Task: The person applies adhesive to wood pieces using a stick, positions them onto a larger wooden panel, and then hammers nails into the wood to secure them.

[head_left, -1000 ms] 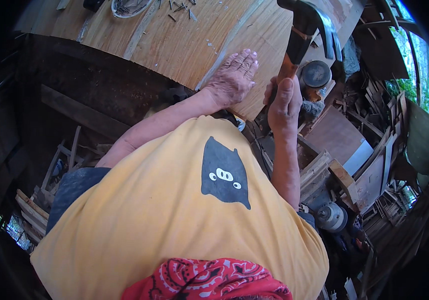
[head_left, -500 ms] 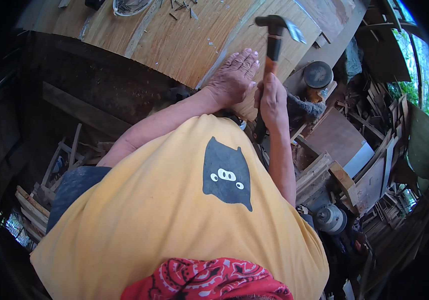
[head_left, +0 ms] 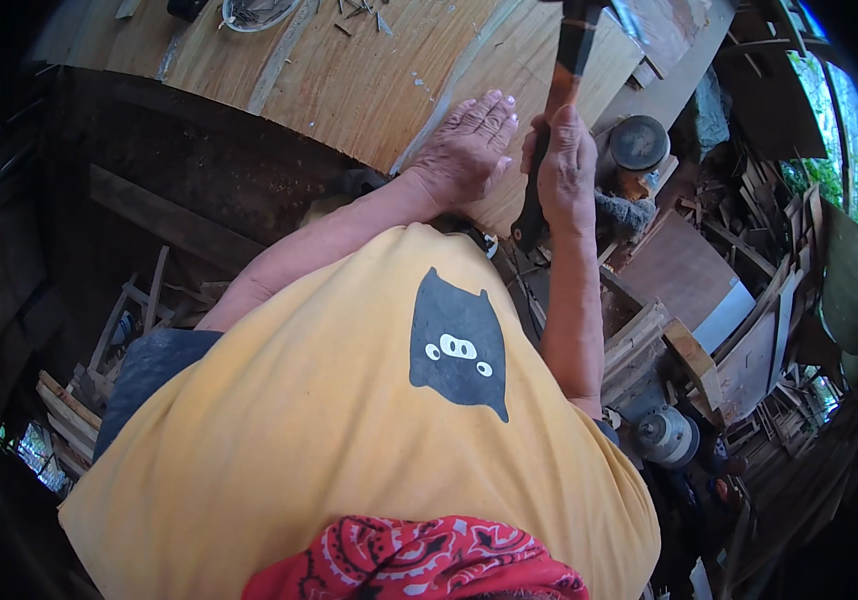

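My left hand (head_left: 469,145) lies flat on a wooden board (head_left: 349,85), near its front edge, with the fingers stretched out and the thumb toward my right hand. A claw hammer (head_left: 576,45) is raised in my right hand (head_left: 567,170), the fingers wrapped round its black and orange handle. The hammer's head reaches the upper edge of the view and is partly cut off. Beyond my hands, several loose nails (head_left: 359,12) lie on the board. Beside them sits a round, pale-rimmed container (head_left: 248,30) with more nails in it.
Right of my right hand stands a jar with a dark round lid (head_left: 639,143), next to a grey fuzzy cloth (head_left: 625,212). Wood offcuts (head_left: 694,365) and sheets are piled on the right, near a grey round machine part (head_left: 665,436). A long plank (head_left: 169,220) lies below the board.
My right hand has lifted the hammer, moving it up and slightly right in the view. My left hand remains flat on the board in nearly the same place.
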`<action>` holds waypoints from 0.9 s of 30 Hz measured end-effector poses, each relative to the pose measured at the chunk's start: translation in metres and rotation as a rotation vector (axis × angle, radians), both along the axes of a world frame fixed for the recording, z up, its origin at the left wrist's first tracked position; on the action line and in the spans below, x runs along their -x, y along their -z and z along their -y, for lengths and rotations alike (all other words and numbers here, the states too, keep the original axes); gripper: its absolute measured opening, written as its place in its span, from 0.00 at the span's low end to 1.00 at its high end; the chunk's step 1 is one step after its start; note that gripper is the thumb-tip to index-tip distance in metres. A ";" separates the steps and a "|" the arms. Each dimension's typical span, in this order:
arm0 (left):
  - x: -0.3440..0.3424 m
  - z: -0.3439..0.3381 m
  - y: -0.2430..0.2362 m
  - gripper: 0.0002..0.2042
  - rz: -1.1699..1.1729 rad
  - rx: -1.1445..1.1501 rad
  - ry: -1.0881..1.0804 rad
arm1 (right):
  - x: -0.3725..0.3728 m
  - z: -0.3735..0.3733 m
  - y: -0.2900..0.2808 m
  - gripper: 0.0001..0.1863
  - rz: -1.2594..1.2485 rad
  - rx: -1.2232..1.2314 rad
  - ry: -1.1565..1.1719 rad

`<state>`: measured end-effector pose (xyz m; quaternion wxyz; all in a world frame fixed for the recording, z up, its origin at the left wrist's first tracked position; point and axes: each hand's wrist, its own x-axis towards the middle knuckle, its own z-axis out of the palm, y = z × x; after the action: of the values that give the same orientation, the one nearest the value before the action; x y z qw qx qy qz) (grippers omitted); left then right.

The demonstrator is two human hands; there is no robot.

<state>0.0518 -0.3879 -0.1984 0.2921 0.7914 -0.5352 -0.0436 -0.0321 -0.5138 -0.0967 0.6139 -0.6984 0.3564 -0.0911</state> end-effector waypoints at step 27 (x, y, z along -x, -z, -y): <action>-0.002 0.000 0.003 0.27 0.023 -0.030 0.012 | 0.010 0.008 -0.004 0.35 0.423 0.153 0.058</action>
<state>0.0537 -0.3877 -0.2014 0.2736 0.7930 -0.5425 -0.0445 -0.0419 -0.5220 -0.0929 0.6175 -0.6976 0.2316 -0.2799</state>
